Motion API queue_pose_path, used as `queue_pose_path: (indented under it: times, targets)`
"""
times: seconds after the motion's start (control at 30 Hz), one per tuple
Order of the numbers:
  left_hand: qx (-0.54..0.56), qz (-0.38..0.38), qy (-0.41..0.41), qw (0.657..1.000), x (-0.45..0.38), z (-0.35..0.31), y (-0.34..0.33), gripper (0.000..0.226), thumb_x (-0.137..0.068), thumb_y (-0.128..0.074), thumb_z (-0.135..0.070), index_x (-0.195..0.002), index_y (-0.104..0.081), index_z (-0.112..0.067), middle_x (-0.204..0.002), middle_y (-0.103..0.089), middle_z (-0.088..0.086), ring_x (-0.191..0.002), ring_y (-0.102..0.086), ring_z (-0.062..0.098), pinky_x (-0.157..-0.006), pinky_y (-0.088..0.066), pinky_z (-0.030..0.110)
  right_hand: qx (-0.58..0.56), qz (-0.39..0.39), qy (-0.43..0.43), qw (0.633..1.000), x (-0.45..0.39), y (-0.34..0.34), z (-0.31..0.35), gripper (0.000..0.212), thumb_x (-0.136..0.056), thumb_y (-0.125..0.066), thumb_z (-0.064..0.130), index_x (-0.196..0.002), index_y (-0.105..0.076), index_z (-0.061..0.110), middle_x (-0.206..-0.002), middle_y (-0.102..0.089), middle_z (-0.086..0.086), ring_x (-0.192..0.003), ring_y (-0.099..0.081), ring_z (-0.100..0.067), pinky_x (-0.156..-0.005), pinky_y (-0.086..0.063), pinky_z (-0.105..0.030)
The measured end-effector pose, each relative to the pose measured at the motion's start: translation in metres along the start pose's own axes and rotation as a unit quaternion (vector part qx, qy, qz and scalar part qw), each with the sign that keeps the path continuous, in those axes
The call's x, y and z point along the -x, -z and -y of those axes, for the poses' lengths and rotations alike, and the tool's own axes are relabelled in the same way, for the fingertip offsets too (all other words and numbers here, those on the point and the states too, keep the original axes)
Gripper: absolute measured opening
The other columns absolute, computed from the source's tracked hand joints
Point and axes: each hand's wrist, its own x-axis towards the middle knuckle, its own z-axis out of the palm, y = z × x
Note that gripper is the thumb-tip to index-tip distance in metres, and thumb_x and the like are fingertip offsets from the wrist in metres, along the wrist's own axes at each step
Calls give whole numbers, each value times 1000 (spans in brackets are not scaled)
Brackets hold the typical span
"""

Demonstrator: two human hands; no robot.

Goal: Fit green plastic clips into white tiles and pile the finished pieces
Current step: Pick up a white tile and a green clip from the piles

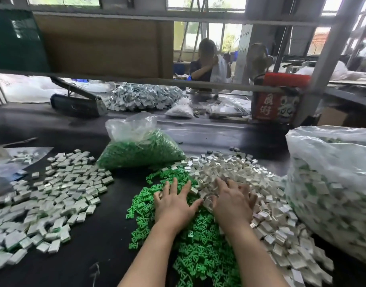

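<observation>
Now hands (pixel 204 204) spread flat over glossy green clips (pixel 198 253), blocky white tiles (pixel 281 235).

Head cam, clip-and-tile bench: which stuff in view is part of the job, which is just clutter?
In the job:
left hand, spread on the loose green clips
right hand, on the white tiles
bag of green clips
finished pile
big bag of finished pieces

Lying about:
heat sealer
red box
far pile of grey-white pieces
</observation>
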Motion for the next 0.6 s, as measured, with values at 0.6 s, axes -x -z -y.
queue_pose_path:
  times: [0.6]
  targets:
    - [227,-106,-68,966,2,-7,15,21,-101,-50,-27,-116,-65,-32,-107,-61,-5,-89,-56,13,-63,-41,23,-1,-105,25,994,-10,17,8,26,-94,-57,27,-119,-63,28,-88,-72,7,-97,-54,-20,-75,-24,-33]
